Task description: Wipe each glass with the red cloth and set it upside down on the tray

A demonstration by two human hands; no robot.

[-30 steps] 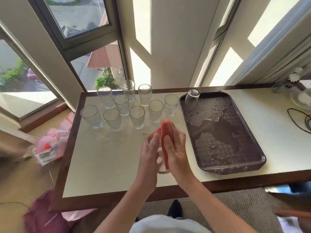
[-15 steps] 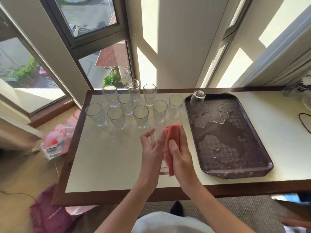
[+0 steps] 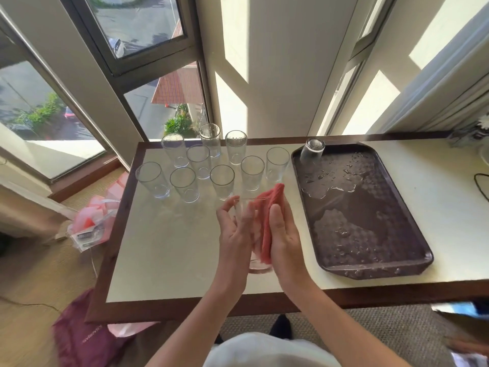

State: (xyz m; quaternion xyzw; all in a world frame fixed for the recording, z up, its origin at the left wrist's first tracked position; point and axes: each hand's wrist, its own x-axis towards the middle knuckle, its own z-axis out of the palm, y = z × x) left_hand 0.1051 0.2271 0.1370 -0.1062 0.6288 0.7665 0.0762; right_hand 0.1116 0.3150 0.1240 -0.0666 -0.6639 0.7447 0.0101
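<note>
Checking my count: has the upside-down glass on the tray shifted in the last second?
No. The upside-down glass stands in the far left corner of the tray, just as before.

Upstairs home room, carpet (image 3: 370, 329), windows (image 3: 148, 30) overlooking street

A cream-topped worktop (image 3: 172, 247) with a dark wooden border fills the middle of the view. On the tan floor (image 3: 31, 274) at 9 o'clock of it lies a crumpled pink plastic bag (image 3: 92, 221), and at 7 o'clock a maroon fabric bag (image 3: 79, 337) with pale lettering. A thin black cable (image 3: 480, 185) loops on the worktop at 3 o'clock. Dark-framed windows (image 3: 148, 62) stand at 11 o'clock; through them show a red tiled roof (image 3: 180, 87) and green shrubs (image 3: 178, 125). A black shoe (image 3: 281, 328) rests on grey carpet (image 3: 383, 332) at 6 o'clock.
</note>
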